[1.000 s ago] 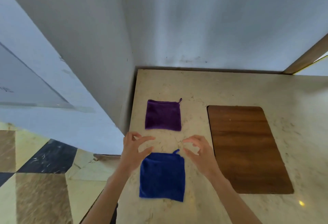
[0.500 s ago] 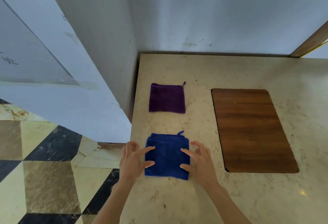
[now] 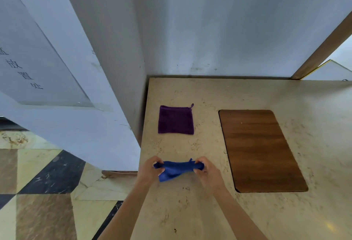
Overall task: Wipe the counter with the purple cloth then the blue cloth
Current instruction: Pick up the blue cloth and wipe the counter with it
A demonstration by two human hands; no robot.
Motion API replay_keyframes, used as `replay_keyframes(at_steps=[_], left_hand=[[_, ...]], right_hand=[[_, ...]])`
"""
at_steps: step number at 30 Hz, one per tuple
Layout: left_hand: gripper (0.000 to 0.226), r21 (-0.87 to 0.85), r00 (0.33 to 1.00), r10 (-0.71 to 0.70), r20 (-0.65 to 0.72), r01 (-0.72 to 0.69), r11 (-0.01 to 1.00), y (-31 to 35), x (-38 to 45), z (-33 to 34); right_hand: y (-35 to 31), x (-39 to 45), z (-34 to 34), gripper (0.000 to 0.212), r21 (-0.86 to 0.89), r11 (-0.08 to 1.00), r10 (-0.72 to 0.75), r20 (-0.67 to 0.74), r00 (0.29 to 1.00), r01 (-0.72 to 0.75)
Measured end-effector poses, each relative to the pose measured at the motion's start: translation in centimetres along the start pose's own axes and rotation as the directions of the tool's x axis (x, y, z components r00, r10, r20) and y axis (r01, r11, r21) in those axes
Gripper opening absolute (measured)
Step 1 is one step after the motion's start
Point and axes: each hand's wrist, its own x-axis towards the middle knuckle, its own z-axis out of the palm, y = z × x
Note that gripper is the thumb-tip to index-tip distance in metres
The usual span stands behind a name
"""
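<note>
The purple cloth [image 3: 176, 119] lies flat and folded square on the beige stone counter [image 3: 190, 211], near its left edge. Closer to me, the blue cloth [image 3: 176, 169] is bunched and lifted off the counter. My left hand [image 3: 149, 170] pinches its left end and my right hand [image 3: 208, 173] pinches its right end, so the cloth stretches between them. Neither hand touches the purple cloth.
A dark wooden board [image 3: 261, 150] lies flat on the counter to the right of both cloths. Grey walls close off the back and the left side. The counter's left edge drops to a tiled floor [image 3: 47, 192].
Both hands came down onto the flat blue cloth, then closed on its two sides and lifted it, so it is now bunched between them. The purple cloth has not moved.
</note>
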Motion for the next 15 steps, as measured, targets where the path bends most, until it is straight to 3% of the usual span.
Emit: replay_keyframes(at_steps=[3, 6, 10, 15], left_hand=[[0.022, -0.152, 0.999, 0.04, 0.036, -0.034, 0.988, 3.5, -2.0, -2.4], [0.016, -0.19, 0.989, 0.144, 0.037, -0.134, 0.972, 7.8, -4.0, -4.6], [0.03, -0.015, 0.936, 0.353, -0.019, -0.353, 0.935, 14.2, -6.5, -5.8], [0.028, 0.117, 0.902, 0.431, -0.03, -0.425, 0.898, 21.6, -9.3, -4.3]], right_hand=[[-2.1, -1.6, -2.8, 0.017, 0.094, 0.995, -0.018, -0.03, 0.999, 0.021], [-4.6, -3.5, -6.7, 0.015, 0.153, 0.983, -0.076, -0.131, 0.988, 0.096], [-7.7, -6.8, -11.9, 0.012, 0.15, 0.968, -0.149, -0.297, 0.943, 0.201], [-9.0, -11.5, -17.8, 0.018, 0.002, 0.96, -0.239, -0.526, 0.816, 0.282]])
